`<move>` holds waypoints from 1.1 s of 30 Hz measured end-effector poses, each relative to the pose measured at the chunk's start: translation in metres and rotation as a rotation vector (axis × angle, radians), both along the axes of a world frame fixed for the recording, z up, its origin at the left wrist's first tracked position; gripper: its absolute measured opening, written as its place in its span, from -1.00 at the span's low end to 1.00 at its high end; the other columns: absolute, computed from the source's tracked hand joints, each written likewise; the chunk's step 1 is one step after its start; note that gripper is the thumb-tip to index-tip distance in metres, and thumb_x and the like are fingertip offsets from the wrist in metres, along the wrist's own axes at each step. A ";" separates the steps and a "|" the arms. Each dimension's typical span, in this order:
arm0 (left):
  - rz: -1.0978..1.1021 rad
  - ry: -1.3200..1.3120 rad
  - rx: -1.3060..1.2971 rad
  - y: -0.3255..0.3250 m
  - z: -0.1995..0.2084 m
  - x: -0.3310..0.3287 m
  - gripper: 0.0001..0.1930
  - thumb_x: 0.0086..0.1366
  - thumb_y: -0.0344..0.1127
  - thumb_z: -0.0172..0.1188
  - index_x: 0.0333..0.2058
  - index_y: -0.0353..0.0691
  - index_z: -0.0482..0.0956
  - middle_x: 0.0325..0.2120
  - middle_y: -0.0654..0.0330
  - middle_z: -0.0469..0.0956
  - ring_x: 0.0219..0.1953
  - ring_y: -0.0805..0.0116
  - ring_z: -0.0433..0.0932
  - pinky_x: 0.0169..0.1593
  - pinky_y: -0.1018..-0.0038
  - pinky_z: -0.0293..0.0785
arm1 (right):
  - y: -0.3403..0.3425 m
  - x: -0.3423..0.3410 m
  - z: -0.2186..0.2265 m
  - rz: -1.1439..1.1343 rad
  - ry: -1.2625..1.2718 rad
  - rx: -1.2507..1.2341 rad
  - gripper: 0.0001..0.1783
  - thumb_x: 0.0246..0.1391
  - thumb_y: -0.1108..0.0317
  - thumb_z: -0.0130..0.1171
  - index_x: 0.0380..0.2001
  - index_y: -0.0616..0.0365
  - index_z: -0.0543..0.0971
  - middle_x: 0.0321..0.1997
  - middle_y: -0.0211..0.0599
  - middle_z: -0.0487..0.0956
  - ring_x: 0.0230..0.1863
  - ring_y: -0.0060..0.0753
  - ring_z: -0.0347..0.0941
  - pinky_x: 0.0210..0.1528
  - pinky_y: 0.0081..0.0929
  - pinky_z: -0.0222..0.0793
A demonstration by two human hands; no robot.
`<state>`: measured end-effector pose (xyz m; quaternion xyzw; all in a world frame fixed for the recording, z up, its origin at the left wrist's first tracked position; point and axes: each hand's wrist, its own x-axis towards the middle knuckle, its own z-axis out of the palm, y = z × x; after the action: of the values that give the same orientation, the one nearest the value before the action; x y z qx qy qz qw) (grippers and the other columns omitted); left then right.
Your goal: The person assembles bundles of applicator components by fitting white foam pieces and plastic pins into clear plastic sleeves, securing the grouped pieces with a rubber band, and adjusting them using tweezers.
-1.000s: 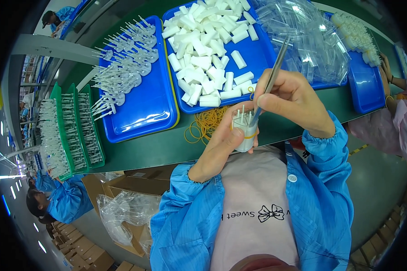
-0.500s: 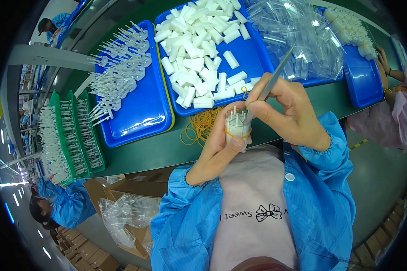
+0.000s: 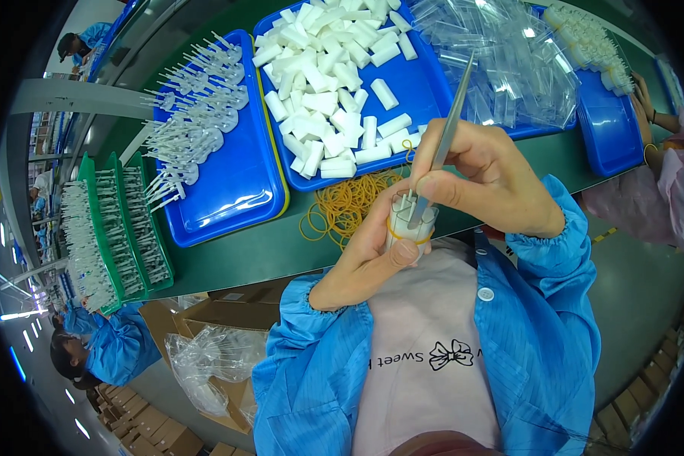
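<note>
A small bundle of clear tubes with white pieces inside, bound by a yellow rubber band, sits in my left hand, its fingers wrapped round it. My right hand pinches a pair of metal tweezers held steeply. Their lower end lies against the tubes at the bundle's open top; whether it is inside one I cannot tell. Thin white stems poke up there. A small loop of rubber band shows beside my right fingers. Behind my left hand, a heap of yellow rubber bands lies on the green table.
White foam-like blocks fill a blue tray; clear plastic tubes are piled to its right. Another blue tray holds white stemmed parts. Green racks stand at left. A co-worker's hand is at far right.
The bundle has shifted slightly right and tilted. The tweezers have come down steeper, their lower end now over the front of the bundle.
</note>
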<state>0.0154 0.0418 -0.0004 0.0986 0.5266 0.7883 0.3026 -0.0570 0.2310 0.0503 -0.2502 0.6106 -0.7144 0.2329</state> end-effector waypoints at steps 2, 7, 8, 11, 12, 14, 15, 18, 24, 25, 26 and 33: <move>-0.019 -0.003 0.013 0.001 0.000 0.001 -0.19 0.26 0.12 0.06 0.26 -0.25 -0.10 -0.17 0.18 0.33 -0.21 0.51 0.38 -0.23 0.59 0.36 | 0.001 0.001 -0.002 -0.011 0.110 0.064 -0.86 0.11 0.37 0.14 -0.38 0.23 0.47 -0.40 -0.37 0.48 -0.38 -0.60 0.38 -0.29 -0.59 0.31; 0.037 -0.057 -0.047 -0.002 0.001 -0.002 -0.25 0.29 0.02 0.07 0.24 -0.29 -0.06 -0.13 0.16 0.34 -0.13 0.43 0.39 -0.11 0.52 0.36 | -0.003 0.007 -0.007 -0.127 0.404 0.185 -0.88 0.09 0.41 0.13 -0.37 0.24 0.47 -0.42 -0.32 0.50 -0.42 -0.59 0.40 -0.34 -0.57 0.35; 0.041 -0.056 -0.047 -0.001 0.000 -0.002 -0.25 0.29 0.02 0.07 0.24 -0.29 -0.06 -0.13 0.16 0.34 -0.13 0.43 0.39 -0.11 0.52 0.36 | -0.004 0.008 -0.012 -0.170 0.375 0.126 -0.89 0.10 0.41 0.13 -0.37 0.24 0.47 -0.41 -0.34 0.50 -0.40 -0.59 0.41 -0.32 -0.58 0.35; 0.089 0.091 -0.182 0.003 -0.003 0.001 -0.31 0.30 -0.07 0.09 0.23 -0.29 0.00 -0.03 0.10 0.33 -0.01 0.30 0.37 0.04 0.44 0.29 | -0.002 0.009 -0.015 -0.209 0.227 0.019 -0.88 0.11 0.40 0.13 -0.36 0.24 0.48 -0.39 -0.36 0.49 -0.35 -0.60 0.43 -0.28 -0.59 0.36; 0.098 0.108 -0.198 0.004 -0.001 0.000 -0.33 0.29 -0.08 0.09 0.22 -0.29 0.02 0.00 0.07 0.32 0.03 0.27 0.34 0.09 0.42 0.24 | -0.001 0.009 -0.015 -0.202 0.109 -0.033 -0.88 0.12 0.39 0.12 -0.35 0.24 0.48 -0.38 -0.38 0.49 -0.33 -0.61 0.43 -0.27 -0.59 0.36; 0.106 0.125 -0.212 0.005 0.001 -0.001 -0.34 0.28 -0.10 0.10 0.21 -0.29 0.05 0.03 0.05 0.31 0.08 0.23 0.32 0.13 0.40 0.20 | -0.002 0.010 -0.013 -0.196 0.136 -0.002 -0.86 0.14 0.38 0.12 -0.34 0.24 0.47 -0.37 -0.39 0.49 -0.32 -0.61 0.42 -0.25 -0.60 0.36; 0.137 0.146 -0.249 0.005 0.002 -0.002 -0.34 0.28 -0.11 0.11 0.21 -0.29 0.05 0.02 0.03 0.32 0.07 0.22 0.34 0.12 0.39 0.22 | -0.002 0.010 -0.012 -0.188 0.163 0.027 -0.85 0.15 0.36 0.11 -0.33 0.24 0.47 -0.36 -0.40 0.48 -0.31 -0.62 0.42 -0.24 -0.60 0.36; 0.189 0.231 -0.367 0.005 0.004 -0.003 -0.34 0.26 -0.13 0.12 0.20 -0.29 0.06 0.02 -0.03 0.32 0.05 0.14 0.37 0.08 0.36 0.27 | -0.004 0.011 -0.014 -0.199 0.117 0.003 -0.85 0.16 0.36 0.10 -0.32 0.24 0.46 -0.36 -0.39 0.47 -0.31 -0.63 0.41 -0.23 -0.62 0.36; 0.312 0.615 -0.660 0.009 0.007 -0.008 -0.36 0.22 -0.20 0.15 0.18 -0.28 0.10 -0.07 -0.11 0.34 -0.08 -0.05 0.42 -0.09 0.26 0.37 | -0.010 0.011 -0.022 -0.267 0.076 -0.036 -0.87 0.14 0.38 0.10 -0.33 0.24 0.47 -0.37 -0.39 0.48 -0.35 -0.65 0.39 -0.27 -0.62 0.34; 0.332 0.647 -0.724 0.009 0.008 -0.009 -0.37 0.21 -0.23 0.16 0.17 -0.28 0.11 -0.11 -0.10 0.34 -0.12 -0.07 0.42 -0.14 0.24 0.37 | -0.010 0.011 -0.022 -0.266 0.078 -0.037 -0.87 0.14 0.38 0.10 -0.33 0.24 0.47 -0.37 -0.39 0.48 -0.35 -0.65 0.39 -0.27 -0.62 0.34; 0.334 0.649 -0.725 0.009 0.007 -0.010 -0.37 0.21 -0.23 0.16 0.17 -0.28 0.11 -0.11 -0.10 0.34 -0.12 -0.07 0.42 -0.14 0.24 0.37 | -0.009 0.012 -0.022 -0.292 0.210 0.078 -0.88 0.13 0.41 0.10 -0.34 0.25 0.47 -0.37 -0.38 0.48 -0.35 -0.64 0.38 -0.28 -0.61 0.33; 0.386 0.817 -0.894 0.011 0.003 -0.012 -0.37 0.13 -0.40 0.22 0.15 -0.29 0.16 -0.19 -0.07 0.35 -0.21 -0.04 0.40 -0.21 0.22 0.35 | -0.007 0.014 -0.033 -0.409 0.288 0.097 -0.92 0.11 0.47 0.08 -0.35 0.27 0.48 -0.36 -0.36 0.48 -0.35 -0.62 0.39 -0.28 -0.60 0.34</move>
<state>0.0038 0.0528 0.0025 0.1588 0.8862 0.4312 -0.0584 -0.0434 0.2240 0.0171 -0.2091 0.7090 -0.6734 0.0062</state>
